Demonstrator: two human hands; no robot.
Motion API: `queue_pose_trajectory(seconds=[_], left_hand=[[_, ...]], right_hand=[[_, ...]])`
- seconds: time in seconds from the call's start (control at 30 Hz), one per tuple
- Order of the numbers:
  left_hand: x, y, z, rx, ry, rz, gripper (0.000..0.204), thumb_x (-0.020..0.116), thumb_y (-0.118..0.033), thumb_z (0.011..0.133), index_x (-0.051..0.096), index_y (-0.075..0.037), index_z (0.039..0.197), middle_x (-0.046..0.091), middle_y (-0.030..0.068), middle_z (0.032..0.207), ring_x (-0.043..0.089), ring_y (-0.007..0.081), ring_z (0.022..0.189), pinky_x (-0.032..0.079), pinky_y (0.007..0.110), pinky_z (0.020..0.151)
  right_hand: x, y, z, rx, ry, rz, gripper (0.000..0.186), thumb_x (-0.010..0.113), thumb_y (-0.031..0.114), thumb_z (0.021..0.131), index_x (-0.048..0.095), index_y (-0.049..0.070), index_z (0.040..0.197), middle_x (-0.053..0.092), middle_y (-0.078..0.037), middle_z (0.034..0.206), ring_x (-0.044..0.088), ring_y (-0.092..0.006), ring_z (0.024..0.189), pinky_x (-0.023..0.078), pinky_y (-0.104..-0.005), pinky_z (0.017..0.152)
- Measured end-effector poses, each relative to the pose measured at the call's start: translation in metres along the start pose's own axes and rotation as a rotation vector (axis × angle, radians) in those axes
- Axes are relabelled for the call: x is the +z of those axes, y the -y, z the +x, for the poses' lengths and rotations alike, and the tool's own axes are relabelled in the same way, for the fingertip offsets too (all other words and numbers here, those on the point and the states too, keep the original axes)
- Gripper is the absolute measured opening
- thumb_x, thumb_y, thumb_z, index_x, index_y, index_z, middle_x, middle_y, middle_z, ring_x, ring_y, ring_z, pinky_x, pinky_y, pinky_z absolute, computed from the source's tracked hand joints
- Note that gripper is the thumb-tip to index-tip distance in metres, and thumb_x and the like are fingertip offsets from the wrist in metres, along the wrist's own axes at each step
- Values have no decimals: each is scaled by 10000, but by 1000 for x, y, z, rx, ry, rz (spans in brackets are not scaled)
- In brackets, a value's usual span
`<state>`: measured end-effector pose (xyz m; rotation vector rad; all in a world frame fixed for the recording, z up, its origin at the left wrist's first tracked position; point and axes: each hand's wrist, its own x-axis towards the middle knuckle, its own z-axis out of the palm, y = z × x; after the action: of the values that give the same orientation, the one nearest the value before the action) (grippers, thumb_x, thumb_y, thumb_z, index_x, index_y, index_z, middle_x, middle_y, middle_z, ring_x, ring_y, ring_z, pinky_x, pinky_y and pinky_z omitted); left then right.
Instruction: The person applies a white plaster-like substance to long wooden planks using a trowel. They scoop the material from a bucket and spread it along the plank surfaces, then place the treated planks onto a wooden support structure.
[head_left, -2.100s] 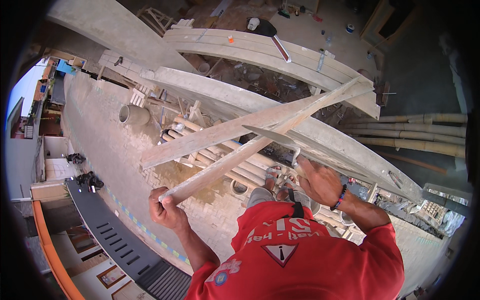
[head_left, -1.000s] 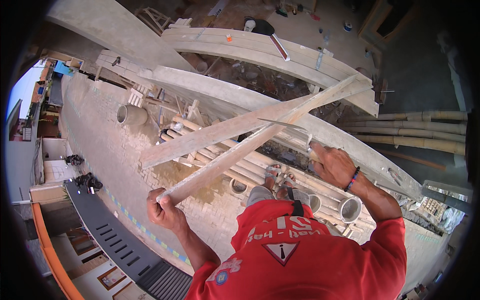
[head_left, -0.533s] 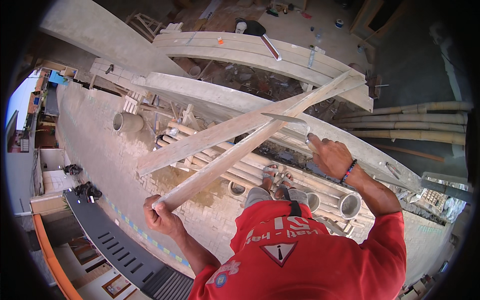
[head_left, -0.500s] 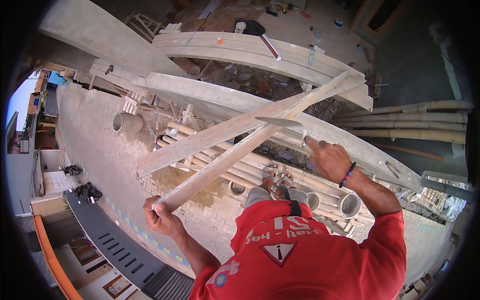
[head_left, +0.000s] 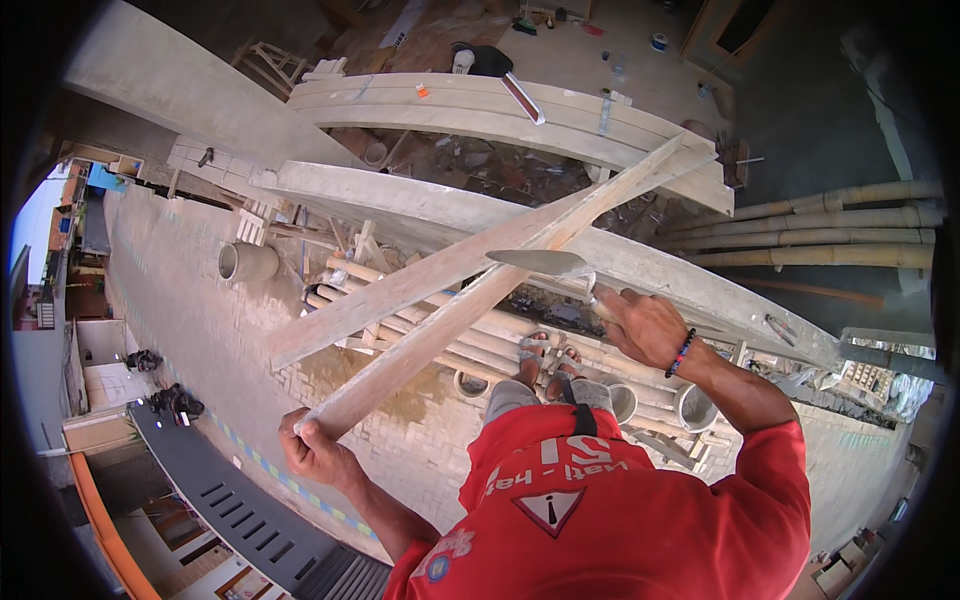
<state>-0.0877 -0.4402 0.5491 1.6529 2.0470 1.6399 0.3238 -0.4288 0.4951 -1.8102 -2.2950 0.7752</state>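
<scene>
My left hand (head_left: 322, 455) is closed round the near end of a long wooden plank (head_left: 400, 362), which slants away to the far right. In my right hand (head_left: 643, 325) is the handle of a pointing trowel (head_left: 540, 262). Its grey blade lies over the plank's edge about midway along; whether it touches the wood I cannot tell. A second plank (head_left: 400, 293) crosses beneath the held one. Both rest across a long grey concrete wall top (head_left: 450, 202), and their far ends reach a stack of pale boards (head_left: 640, 157).
My sandalled feet stand by bamboo poles (head_left: 495, 322) laid like a scaffold. Round concrete pipes (head_left: 697, 407) sit below at the right, another pipe (head_left: 250, 262) at the left. More bamboo (head_left: 830, 222) lies far right. A person in dark clothing (head_left: 488, 60) is beyond the boards.
The trowel has shifted slightly toward me along the plank, and its blade has turned to show a broader face. My left hand keeps its hold. The whole view has shifted a little.
</scene>
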Motion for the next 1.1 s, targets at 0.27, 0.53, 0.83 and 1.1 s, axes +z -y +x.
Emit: queue_pose_trajectory(seconds=[0.27,0.53,0.83,1.1], left_hand=[[1,3,2,35,29,-27,408,561,-381,938,561,11,823,557,60,792,485,150,748,407,296,692],[-2,10,1,48,-27,1,406,600,-385,922,571,13,843,563,70,810,497,155,745,404,299,692],[4,14,5,324,101,-479,385,658,-405,877,542,-38,879,496,86,723,467,184,617,427,281,504],[-4,-20,11,527,249,-510,388,632,-407,874,504,-52,785,496,88,688,462,200,589,377,325,505]], right_hand=[[25,-132,24,451,-93,-138,458,581,137,792,462,46,1225,630,-285,785,632,-448,769,498,-537,719],[-15,-11,-5,-115,48,212,479,599,175,797,468,41,1238,634,-279,886,617,-459,828,488,-524,721],[68,-140,19,755,-551,1279,260,653,138,808,457,92,972,506,-63,669,511,-181,472,444,-322,417],[116,-171,92,1094,-1064,1807,413,688,362,831,452,89,1032,469,-72,700,507,-193,519,452,-358,447]])
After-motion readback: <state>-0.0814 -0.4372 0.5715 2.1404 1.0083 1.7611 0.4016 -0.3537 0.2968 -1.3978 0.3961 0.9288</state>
